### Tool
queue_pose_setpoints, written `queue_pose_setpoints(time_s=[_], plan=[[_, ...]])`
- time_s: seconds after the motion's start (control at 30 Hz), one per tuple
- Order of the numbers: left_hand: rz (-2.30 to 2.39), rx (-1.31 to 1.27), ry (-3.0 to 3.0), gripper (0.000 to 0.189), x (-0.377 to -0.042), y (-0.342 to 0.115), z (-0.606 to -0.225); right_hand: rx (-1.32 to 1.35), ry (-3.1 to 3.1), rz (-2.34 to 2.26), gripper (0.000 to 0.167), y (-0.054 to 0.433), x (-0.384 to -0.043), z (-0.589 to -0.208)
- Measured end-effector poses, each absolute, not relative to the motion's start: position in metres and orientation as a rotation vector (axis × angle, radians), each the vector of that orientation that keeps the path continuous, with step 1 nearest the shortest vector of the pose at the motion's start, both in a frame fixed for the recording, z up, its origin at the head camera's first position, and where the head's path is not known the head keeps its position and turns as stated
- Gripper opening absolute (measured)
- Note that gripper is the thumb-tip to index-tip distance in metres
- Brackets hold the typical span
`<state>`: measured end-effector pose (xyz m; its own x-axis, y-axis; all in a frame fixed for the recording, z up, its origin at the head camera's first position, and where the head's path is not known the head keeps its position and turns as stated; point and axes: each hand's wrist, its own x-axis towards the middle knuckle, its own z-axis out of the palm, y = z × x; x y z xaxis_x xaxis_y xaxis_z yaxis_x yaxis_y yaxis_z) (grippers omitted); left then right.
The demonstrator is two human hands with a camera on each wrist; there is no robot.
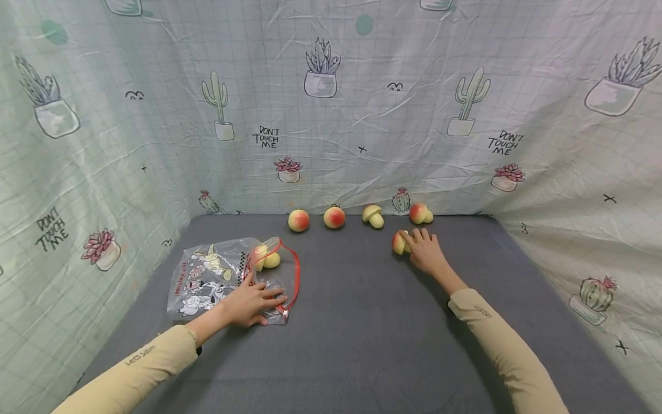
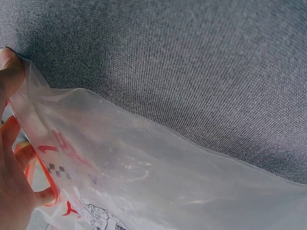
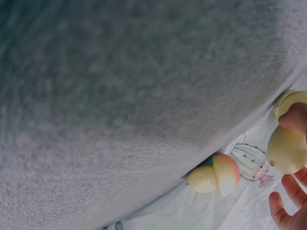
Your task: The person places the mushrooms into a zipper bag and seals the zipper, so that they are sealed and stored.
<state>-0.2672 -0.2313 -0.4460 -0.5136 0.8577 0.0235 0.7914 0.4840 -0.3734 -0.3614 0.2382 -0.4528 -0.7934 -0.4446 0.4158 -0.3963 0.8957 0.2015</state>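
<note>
My left hand (image 1: 253,302) grips the mouth of a clear zip bag (image 1: 193,282) with cartoon prints and a red zip edge, fingers spread. In the left wrist view, the thumb (image 2: 12,74) lies at the bag's edge and other fingers reach across the red zip. A yellow toy mushroom (image 1: 271,260) shows through the film near the opening. Toward the back right, my right hand (image 1: 426,253) pinches a red-and-yellow toy mushroom (image 1: 399,243); in the right wrist view, its pale rounded part (image 3: 285,151) shows between thumb and fingers.
Along the table's back edge stand two red-and-yellow mushrooms (image 1: 299,221), seen cap-on, a yellow mushroom (image 1: 372,215) and another red-capped mushroom (image 1: 419,213). A cactus-print curtain (image 1: 351,167) hangs behind and at both sides of the dark grey table (image 1: 357,333).
</note>
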Motion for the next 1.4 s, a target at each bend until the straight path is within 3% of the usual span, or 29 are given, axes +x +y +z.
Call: queue_pose_setpoints(time_s=[1.4], plan=[[0.450,-1.456,-2.567,0.063,-0.267,-0.231,-0.441,0.839,-2.496,0.085,0.067,0.172,-0.335,-0.447]])
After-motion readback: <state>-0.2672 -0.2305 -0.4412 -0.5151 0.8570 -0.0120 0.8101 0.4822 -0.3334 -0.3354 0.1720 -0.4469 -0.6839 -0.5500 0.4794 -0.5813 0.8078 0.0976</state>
